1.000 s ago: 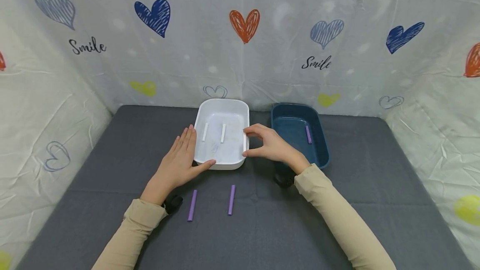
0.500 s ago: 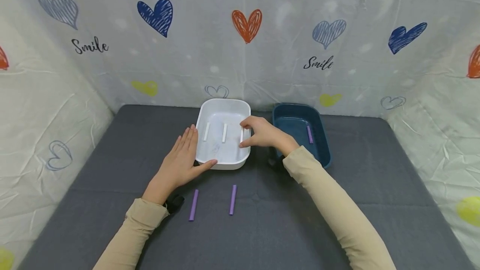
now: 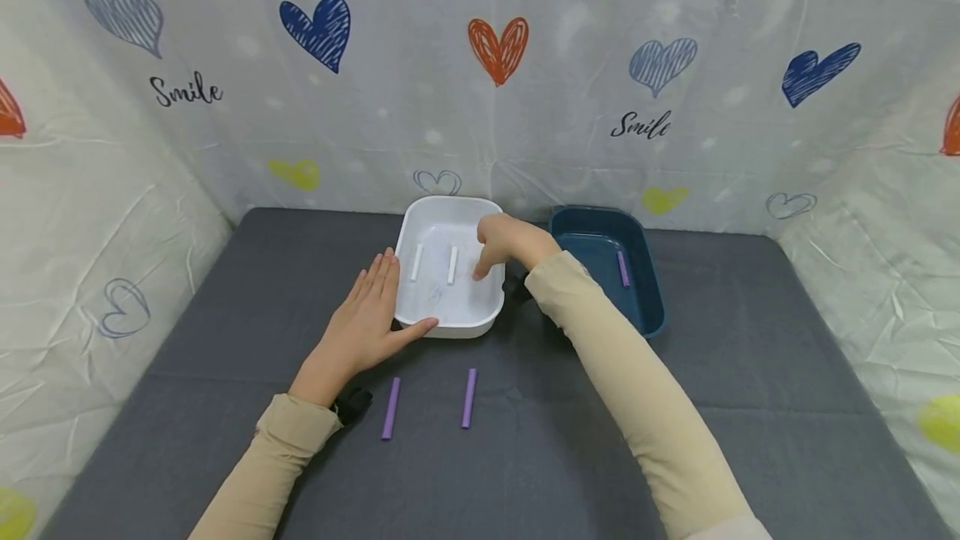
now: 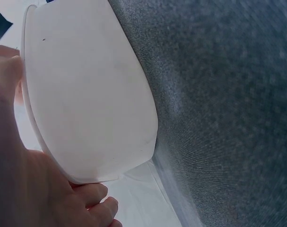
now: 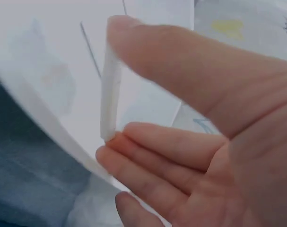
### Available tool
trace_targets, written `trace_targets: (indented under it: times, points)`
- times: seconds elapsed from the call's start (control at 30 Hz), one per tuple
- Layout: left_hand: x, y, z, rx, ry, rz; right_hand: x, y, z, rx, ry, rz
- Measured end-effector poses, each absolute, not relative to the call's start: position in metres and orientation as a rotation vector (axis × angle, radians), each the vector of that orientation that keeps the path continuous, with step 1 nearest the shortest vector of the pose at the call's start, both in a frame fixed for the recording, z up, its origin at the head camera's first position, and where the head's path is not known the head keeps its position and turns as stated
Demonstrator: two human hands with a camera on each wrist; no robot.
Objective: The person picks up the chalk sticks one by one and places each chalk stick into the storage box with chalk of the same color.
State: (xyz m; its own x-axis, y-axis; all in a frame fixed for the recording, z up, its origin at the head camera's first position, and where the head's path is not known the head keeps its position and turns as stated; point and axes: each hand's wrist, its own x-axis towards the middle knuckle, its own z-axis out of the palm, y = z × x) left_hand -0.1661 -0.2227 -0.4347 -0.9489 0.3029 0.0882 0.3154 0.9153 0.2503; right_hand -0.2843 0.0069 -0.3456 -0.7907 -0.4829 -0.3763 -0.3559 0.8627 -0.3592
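Observation:
My left hand (image 3: 360, 323) lies along the left side of a white tray (image 3: 442, 317), fingers straight, thumb over its front rim. Above the right side of that tray, my right hand (image 3: 506, 238) pinches a white chalk-like stick (image 5: 111, 97) end to end between thumb and fingertips. In the head view the hand mostly hides this stick. Two similar white sticks lie apart inside the tray, a left one (image 3: 416, 263) and a middle one (image 3: 452, 266).
To the right stands a dark blue tray (image 3: 656, 282) holding one purple stick (image 3: 623, 269). Two more purple sticks, a left one (image 3: 391, 409) and a right one (image 3: 468, 398), lie on the grey tablecloth (image 3: 555, 457) in front. A printed curtain (image 3: 420, 107) hangs behind.
My right hand has moved from the white tray's right edge inward and toward the back, still pinching the white stick. The left hand stays on the tray.

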Motion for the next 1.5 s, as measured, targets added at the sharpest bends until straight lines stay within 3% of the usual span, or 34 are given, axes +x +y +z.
trace_targets:
  times: [0.53,1.5]
  points:
    - [-0.165,-0.224,-0.436,-0.483,-3.024,-0.397,-0.293,-0.012,-0.365,-0.387,2.642,-0.325]
    - [-0.164,-0.224,-0.436,-0.488,-3.007,-0.401,-0.289,-0.019,-0.396,-0.575,2.767,-0.123]
